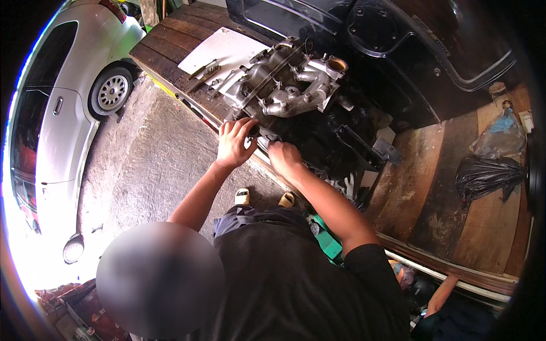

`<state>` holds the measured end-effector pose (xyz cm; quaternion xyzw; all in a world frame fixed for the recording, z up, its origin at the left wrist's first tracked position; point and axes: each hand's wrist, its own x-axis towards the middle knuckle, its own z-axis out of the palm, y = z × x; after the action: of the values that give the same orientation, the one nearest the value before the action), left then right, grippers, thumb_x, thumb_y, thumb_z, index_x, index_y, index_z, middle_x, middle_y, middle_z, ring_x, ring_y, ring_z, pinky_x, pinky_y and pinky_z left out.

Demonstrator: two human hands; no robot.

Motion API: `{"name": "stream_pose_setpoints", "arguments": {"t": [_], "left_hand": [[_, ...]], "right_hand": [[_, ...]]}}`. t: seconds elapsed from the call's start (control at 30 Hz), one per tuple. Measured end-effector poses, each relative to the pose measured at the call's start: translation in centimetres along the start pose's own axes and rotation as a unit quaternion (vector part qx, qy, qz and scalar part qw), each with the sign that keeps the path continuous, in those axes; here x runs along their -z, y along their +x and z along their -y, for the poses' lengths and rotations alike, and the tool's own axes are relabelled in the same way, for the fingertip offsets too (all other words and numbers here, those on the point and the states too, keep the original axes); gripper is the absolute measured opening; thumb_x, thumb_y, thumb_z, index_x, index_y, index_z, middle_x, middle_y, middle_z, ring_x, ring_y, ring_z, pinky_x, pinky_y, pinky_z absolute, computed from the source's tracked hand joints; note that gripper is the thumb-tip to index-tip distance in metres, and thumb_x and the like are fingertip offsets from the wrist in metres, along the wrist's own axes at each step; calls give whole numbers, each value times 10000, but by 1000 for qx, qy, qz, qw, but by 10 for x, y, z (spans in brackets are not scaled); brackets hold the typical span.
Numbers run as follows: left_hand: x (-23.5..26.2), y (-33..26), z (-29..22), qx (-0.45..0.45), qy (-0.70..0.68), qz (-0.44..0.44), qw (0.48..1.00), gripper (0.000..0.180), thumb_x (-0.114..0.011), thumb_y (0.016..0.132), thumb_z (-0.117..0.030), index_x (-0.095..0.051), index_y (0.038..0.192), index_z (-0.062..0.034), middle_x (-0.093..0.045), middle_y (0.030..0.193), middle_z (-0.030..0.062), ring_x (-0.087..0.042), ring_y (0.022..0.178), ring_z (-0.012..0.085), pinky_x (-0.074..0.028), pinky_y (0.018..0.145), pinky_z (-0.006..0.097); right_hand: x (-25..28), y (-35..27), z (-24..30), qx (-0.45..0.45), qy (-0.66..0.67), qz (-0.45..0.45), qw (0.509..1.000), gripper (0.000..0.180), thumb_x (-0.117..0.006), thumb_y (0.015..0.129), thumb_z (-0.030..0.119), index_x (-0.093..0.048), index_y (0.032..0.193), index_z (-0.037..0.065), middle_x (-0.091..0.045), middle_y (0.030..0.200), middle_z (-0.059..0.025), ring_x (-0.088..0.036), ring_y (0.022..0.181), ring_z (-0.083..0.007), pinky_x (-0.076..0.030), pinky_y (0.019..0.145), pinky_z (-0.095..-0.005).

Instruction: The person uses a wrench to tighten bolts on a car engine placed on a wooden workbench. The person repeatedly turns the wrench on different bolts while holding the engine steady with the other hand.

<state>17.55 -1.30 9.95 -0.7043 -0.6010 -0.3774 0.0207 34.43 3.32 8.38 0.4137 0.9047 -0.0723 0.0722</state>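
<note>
Dark shirt (296, 284) fills the lower view nearest the camera, with open concrete floor (153, 165) running left to a silver car (62, 113). Beyond, a wooden truck bed (432, 204) carries a grey engine manifold (290, 82) close to its near edge. At that edge the left hand (234, 142) rests with fingers spread on the manifold's lower end, while the right hand (284, 158), curled just beside, presses a dark part; its grip cannot be told.
</note>
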Motion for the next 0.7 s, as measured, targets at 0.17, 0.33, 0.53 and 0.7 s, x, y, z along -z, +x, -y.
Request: {"name": "stream_pose_setpoints", "arguments": {"t": [0.17,0.33,0.53,0.7], "left_hand": [[-1,0,0,2,2,-2,1000,535,-680,690,-165,-539,1205,-139,-566,1168,55,-513,1009,269,-351,946,434],[-3,1,0,-10,21,-13,1000,509,-690,677,-127,-560,1169,-125,-582,1125,53,-524,983,264,-364,905,417],[-4,-1,1,-12,11,-12,1000,508,-675,670,-137,-560,1165,-131,-575,1136,47,-519,986,262,-354,928,429],[-6,0,3,-16,17,-9,1000,505,-663,661,-133,-565,1156,-136,-571,1137,46,-516,988,263,-352,937,430]], "right_hand": [[2,-12,-5,16,47,22,999,105,-582,764,78,-658,816,28,-673,784,-186,-683,743,-320,-555,627,-419],[8,-60,-16,-41,197,-97,975,180,-547,798,71,-673,913,13,-664,800,-207,-662,762,-359,-534,670,-434],[-27,-102,-39,-171,480,-67,858,339,-508,904,80,-595,1231,58,-691,806,-63,-555,547,-98,-462,532,-262],[-57,-114,-37,-254,762,-10,596,402,-478,933,61,-472,1329,-1,-677,930,-50,-460,538,-54,-434,510,-224]]}}
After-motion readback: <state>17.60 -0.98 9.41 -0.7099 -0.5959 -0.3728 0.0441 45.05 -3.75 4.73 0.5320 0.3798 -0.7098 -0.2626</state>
